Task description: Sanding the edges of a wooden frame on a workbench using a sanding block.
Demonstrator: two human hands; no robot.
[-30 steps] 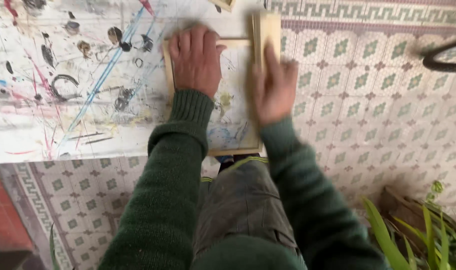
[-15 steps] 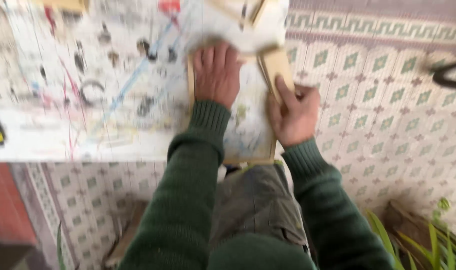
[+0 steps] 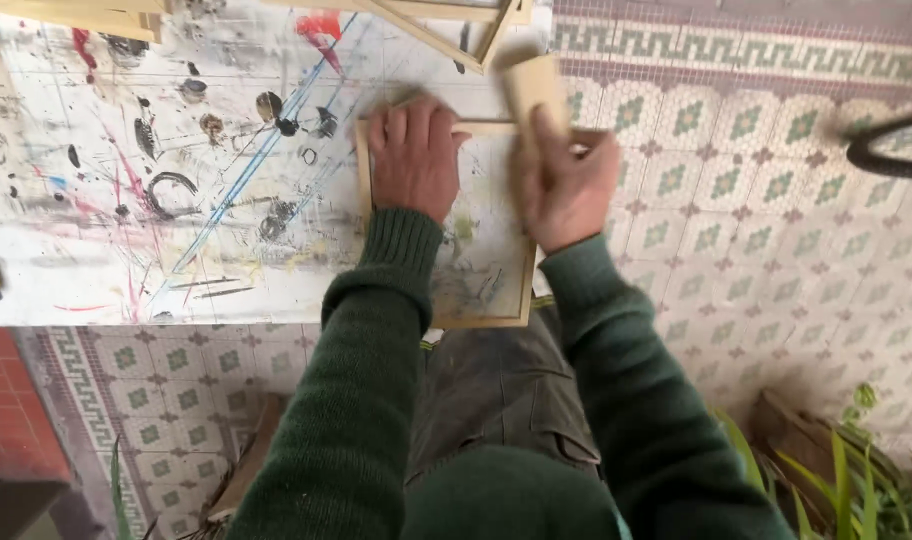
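Note:
A light wooden frame (image 3: 481, 321) lies flat at the right end of a white, paint-stained table (image 3: 96, 230). My left hand (image 3: 413, 158) presses palm down on the frame's upper left part, fingers spread. Over the frame's right rail my right hand (image 3: 566, 185) grips a small pale wooden block (image 3: 534, 88), which sticks up past my fingers and looks blurred. Both arms wear dark green knitted sleeves.
More wooden frames (image 3: 446, 25) rest at the table's far edge. The floor (image 3: 776, 240) is patterned green and cream tile. A black curved tube (image 3: 886, 145) shows at the right edge, green plant leaves (image 3: 836, 480) at the lower right, a red surface (image 3: 11, 410) at lower left.
My right hand has slid the block up along the frame's right rail, after pulling it back half a second ago. My left hand stays pressed on the frame. The camera view shifted slightly.

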